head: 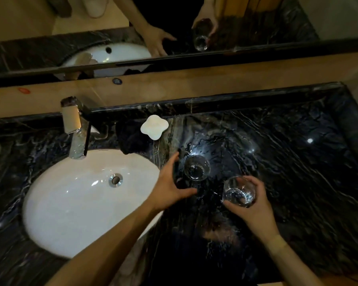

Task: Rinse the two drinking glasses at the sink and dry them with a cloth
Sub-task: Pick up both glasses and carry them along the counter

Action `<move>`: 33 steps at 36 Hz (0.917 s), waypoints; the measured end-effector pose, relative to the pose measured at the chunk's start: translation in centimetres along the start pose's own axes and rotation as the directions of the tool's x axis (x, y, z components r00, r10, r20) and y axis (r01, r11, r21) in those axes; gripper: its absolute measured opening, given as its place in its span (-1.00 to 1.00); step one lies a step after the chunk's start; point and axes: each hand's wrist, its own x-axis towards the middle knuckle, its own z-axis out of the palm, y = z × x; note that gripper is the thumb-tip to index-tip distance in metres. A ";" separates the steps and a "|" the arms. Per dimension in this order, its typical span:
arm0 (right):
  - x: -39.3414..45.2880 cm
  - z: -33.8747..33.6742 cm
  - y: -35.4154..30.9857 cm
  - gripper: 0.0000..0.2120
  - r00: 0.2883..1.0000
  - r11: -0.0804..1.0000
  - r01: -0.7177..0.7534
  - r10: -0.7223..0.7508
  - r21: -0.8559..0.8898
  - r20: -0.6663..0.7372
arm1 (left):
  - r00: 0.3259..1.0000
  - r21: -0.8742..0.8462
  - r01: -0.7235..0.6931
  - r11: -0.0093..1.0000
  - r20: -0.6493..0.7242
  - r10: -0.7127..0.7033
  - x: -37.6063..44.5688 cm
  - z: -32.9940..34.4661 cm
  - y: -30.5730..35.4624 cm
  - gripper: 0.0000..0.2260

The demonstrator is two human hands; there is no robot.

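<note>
Gripping one glass (238,191) around its slick, fragile wall, the right hand (254,209) lifts it while the left hand (170,182) spreads, empty, beside the second glass (196,167) near the sink (50,203) edge.

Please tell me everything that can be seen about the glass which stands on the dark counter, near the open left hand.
The standing glass is a short, clear tumbler with a thick base. It stands upright, mouth up, on the black marble countertop, right of the white sink. It looks empty, though that is hard to tell. A light glints at its far rim. The left hand is open beside it, fingers curved toward it without touching. The counter alone touches it.
</note>
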 end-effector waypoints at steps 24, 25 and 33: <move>-4.3 -1.6 -0.6 -0.25 0.992 0.995 0.064 -0.072 0.077 0.105 | 0.944 -0.197 0.104 0.975 -0.290 -0.160 -6.4 3.3 3.4 -0.32; -4.4 -1.3 -0.7 -0.24 0.989 0.995 0.070 -0.079 0.071 0.124 | 0.942 -0.199 0.102 0.975 -0.296 -0.159 -7.4 3.0 3.2 -0.32; -6.3 2.0 -1.3 -0.24 0.939 0.991 0.134 -0.133 0.019 0.318 | 0.908 -0.215 0.138 0.967 -0.362 -0.210 -15.4 0.8 0.8 -0.37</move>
